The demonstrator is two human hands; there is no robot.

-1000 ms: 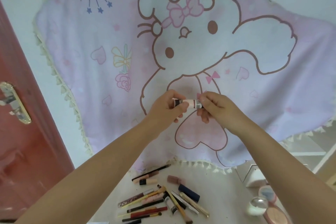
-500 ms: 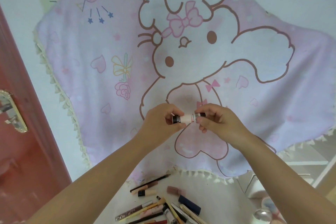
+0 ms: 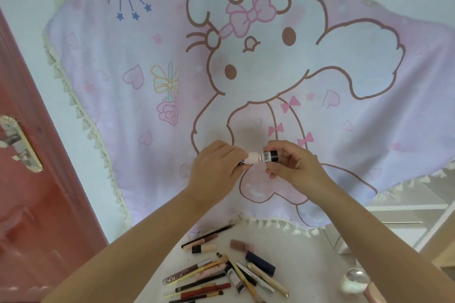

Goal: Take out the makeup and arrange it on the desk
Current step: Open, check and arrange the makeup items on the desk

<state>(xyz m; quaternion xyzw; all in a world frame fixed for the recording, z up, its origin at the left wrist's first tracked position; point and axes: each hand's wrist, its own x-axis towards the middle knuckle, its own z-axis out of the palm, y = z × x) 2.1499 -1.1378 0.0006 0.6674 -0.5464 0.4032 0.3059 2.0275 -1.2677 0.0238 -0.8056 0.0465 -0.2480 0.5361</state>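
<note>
I hold a small makeup tube (image 3: 257,157), pale pink in the middle with black printed ends, raised well above the desk in front of a wall cloth. My left hand (image 3: 214,171) pinches its left end and my right hand (image 3: 293,163) pinches the black right end. Both ends are partly hidden by fingers. Below, on the white desk (image 3: 307,261), lie several makeup items in a loose pile (image 3: 221,275): pencils, brushes, slim tubes, a dark blue stick (image 3: 259,262) and a brown-pink stick (image 3: 240,245).
A pink cartoon cloth (image 3: 147,81) with tassels hangs on the wall behind the desk. A red door (image 3: 37,204) with a gold handle (image 3: 22,147) stands at left. A clear glass ball (image 3: 354,280) sits at the desk's right; white shelving (image 3: 406,214) lies beyond.
Both hands with the tube have sunk lower in view as the camera tilted up. My hands have spread slightly, so more of the tube shows between them.
</note>
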